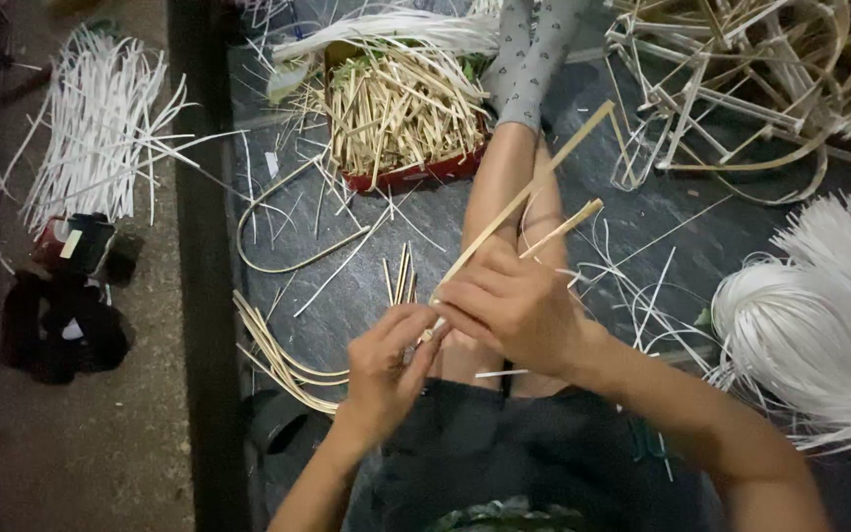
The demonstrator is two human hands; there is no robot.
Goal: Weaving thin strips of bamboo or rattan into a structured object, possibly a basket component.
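Head view: both hands, left hand [386,360] and right hand [509,305], grip bamboo sticks [524,197] at their lower ends; long axes run toward upper right of the frame.

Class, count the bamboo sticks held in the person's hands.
2: a long stick rising from both hands toward the upper right, and a shorter stick just right of it. Others may be hidden inside the fists.
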